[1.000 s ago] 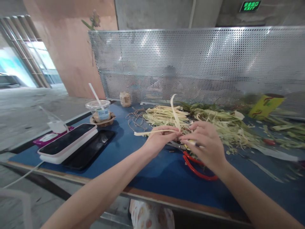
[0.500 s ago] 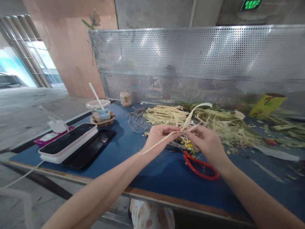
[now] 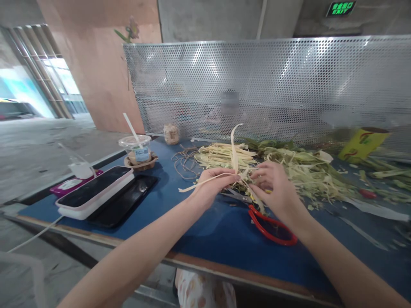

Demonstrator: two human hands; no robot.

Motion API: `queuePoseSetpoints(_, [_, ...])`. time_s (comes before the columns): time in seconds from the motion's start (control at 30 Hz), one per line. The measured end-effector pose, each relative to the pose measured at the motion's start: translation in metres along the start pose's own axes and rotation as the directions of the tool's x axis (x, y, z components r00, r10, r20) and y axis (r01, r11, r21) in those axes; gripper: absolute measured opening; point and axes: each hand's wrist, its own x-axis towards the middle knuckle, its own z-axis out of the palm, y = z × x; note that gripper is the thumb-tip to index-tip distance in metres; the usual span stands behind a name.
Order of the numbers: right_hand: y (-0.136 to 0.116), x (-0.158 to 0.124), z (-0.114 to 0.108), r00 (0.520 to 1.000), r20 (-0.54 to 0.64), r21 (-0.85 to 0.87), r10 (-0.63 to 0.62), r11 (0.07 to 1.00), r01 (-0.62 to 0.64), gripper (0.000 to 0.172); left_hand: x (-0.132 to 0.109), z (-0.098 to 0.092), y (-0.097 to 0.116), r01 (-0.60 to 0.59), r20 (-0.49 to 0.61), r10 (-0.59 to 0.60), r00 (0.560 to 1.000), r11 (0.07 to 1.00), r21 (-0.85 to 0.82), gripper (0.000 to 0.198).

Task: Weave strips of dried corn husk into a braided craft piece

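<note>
My left hand pinches pale corn husk strips between thumb and fingertips. One strip stands upright above the pinch, its tip curling to the right, and a thin one trails left over the back of the hand. Just to the right, my right hand is held with its fingers apart, close to the short ends of the strips; I see nothing gripped in it. Below both hands lie scissors with red handles, their blades partly hidden. A bundle of flat husk strips rests behind my hands.
Loose husks are heaped at the right, near a yellow container. On the left are a lidded drink cup, a pink-edged phone, a black phone and tangled twine. A perforated metal screen borders the back.
My right hand has come away from the strips and its fingers have spread. The long strip, which leaned right, now stands upright. My left hand keeps its pinch.
</note>
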Motion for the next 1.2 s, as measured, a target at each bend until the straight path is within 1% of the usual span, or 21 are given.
queuePoseSetpoints(0.03, [0.0, 0.0, -0.002, 0.994, 0.006, -0.116, -0.106, 0.988, 0.106, 0.031, 0.0, 0.0, 0.0, 0.02, 0.009, -0.02, 1.0, 1.0, -0.019, 0.023])
queuePoseSetpoints(0.07, [-0.001, 0.0, -0.004, 0.979, 0.025, -0.219, -0.204, 0.954, 0.205, 0.024, -0.001, 0.0, 0.0, 0.04, 0.018, -0.04, 0.999, 0.999, -0.031, 0.023])
queuePoseSetpoints(0.13, [-0.004, 0.0, -0.008, 0.929, 0.084, -0.342, -0.36, 0.865, 0.366, 0.014, -0.002, 0.0, 0.0, 0.069, 0.037, -0.068, 0.997, 0.997, -0.041, 0.022])
queuePoseSetpoints(0.2, [-0.006, -0.001, -0.01, 0.887, 0.12, -0.379, -0.445, 0.805, 0.455, 0.014, -0.003, 0.0, -0.001, 0.077, 0.062, -0.076, 0.995, 0.997, -0.021, 0.022])
queuePoseSetpoints(0.27, [-0.008, -0.001, -0.01, 0.875, 0.117, -0.374, -0.47, 0.795, 0.477, 0.014, -0.003, 0.0, -0.002, 0.053, 0.095, -0.055, 0.994, 0.998, 0.023, 0.022])
queuePoseSetpoints(0.33, [-0.009, 0.0, -0.009, 0.891, 0.076, -0.323, -0.447, 0.834, 0.446, 0.015, -0.004, 0.001, -0.003, 0.028, 0.114, -0.034, 0.993, 0.998, 0.061, 0.022])
queuePoseSetpoints(0.43, [-0.008, 0.0, -0.005, 0.94, -0.015, -0.186, -0.341, 0.925, 0.332, 0.014, -0.006, 0.004, -0.003, 0.015, 0.144, -0.029, 0.989, 0.995, 0.094, 0.021])
queuePoseSetpoints(0.5, [-0.006, 0.0, -0.003, 0.969, -0.014, -0.059, -0.245, 0.968, 0.244, 0.012, -0.007, 0.005, -0.004, 0.017, 0.179, -0.035, 0.983, 0.994, 0.104, 0.02])
queuePoseSetpoints(0.57, [-0.004, 0.0, -0.001, 0.987, 0.004, 0.056, -0.162, 0.985, 0.162, 0.011, -0.008, 0.006, -0.004, 0.018, 0.218, -0.04, 0.975, 0.994, 0.103, 0.018])
queuePoseSetpoints(0.63, [-0.004, -0.001, 0.0, 0.994, -0.012, 0.11, -0.106, 0.988, 0.106, 0.009, -0.008, 0.005, -0.004, 0.026, 0.244, -0.051, 0.968, 0.994, 0.104, 0.016])
queuePoseSetpoints(0.67, [-0.004, -0.001, 0.0, 0.996, -0.028, 0.11, -0.088, 0.99, 0.091, 0.01, -0.008, 0.005, -0.004, 0.027, 0.252, -0.055, 0.966, 0.993, 0.112, 0.015])
queuePoseSetpoints(0.77, [-0.007, -0.001, 0.0, 0.996, -0.066, 0.066, -0.063, 0.996, 0.067, 0.019, -0.007, 0.003, -0.005, 0.036, 0.265, -0.068, 0.962, 0.992, 0.121, 0.015])
queuePoseSetpoints(0.83, [-0.009, -0.001, 0.0, 0.991, -0.11, 0.009, -0.075, 0.997, 0.076, 0.023, -0.007, 0.003, -0.006, 0.049, 0.271, -0.077, 0.96, 0.993, 0.109, 0.018])
queuePoseSetpoints(0.9, [-0.01, -0.001, 0.0, 0.983, -0.152, -0.052, -0.103, 0.994, 0.096, 0.023, -0.007, 0.003, -0.007, 0.064, 0.27, -0.087, 0.959, 0.994, 0.094, 0.02])
queuePoseSetpoints(1.0, [-0.01, -0.001, 0.001, 0.978, -0.177, -0.055, -0.111, 0.993, 0.103, 0.025, -0.006, 0.003, -0.008, 0.06, 0.267, -0.079, 0.96, 0.995, 0.076, 0.023])
queuePoseSetpoints(1.1, [-0.011, -0.001, 0.002, 0.98, -0.178, -0.012, -0.093, 0.996, 0.093, 0.022, -0.007, 0.003, -0.006, 0.029, 0.291, -0.055, 0.955, 0.995, 0.093, 0.022])
queuePoseSetpoints(1.2, [-0.012, -0.003, 0.001, 0.983, -0.152, -0.024, -0.103, 0.995, 0.1, 0.014, -0.008, 0.003, -0.004, -0.019, 0.317, -0.03, 0.948, 0.989, 0.148, 0.019])
